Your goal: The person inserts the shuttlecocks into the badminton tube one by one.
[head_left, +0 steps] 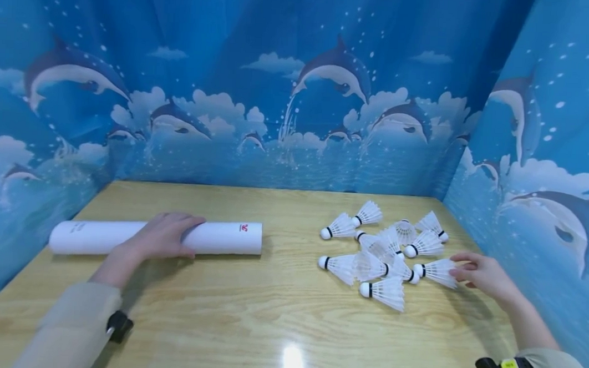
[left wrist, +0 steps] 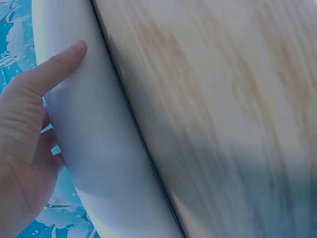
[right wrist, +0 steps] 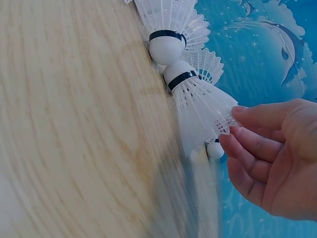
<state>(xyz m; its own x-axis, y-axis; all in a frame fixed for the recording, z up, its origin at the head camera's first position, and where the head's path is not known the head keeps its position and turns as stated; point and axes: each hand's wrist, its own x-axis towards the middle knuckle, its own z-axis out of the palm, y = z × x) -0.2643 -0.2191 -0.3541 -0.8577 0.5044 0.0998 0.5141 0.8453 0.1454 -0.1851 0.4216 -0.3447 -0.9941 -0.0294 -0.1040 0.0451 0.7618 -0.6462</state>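
Note:
A long white shuttlecock tube [head_left: 226, 237] lies on its side at the left of the table. My left hand [head_left: 164, 235] grips it around the middle, thumb [left wrist: 67, 62] on the near side in the left wrist view, the other fingers mostly hidden behind. At the right, my right hand [head_left: 484, 277] pinches the skirt edge of a white shuttlecock [head_left: 437, 271] between thumb and fingers. This shuttlecock [right wrist: 200, 106] has a black band and its cork points left, close against another shuttlecock [head_left: 405, 272].
Several more white shuttlecocks [head_left: 384, 293] lie in a loose cluster left of my right hand, some overlapping. The wooden table [head_left: 267, 316] ends at a blue dolphin-print curtain [head_left: 220, 80] behind and at both sides.

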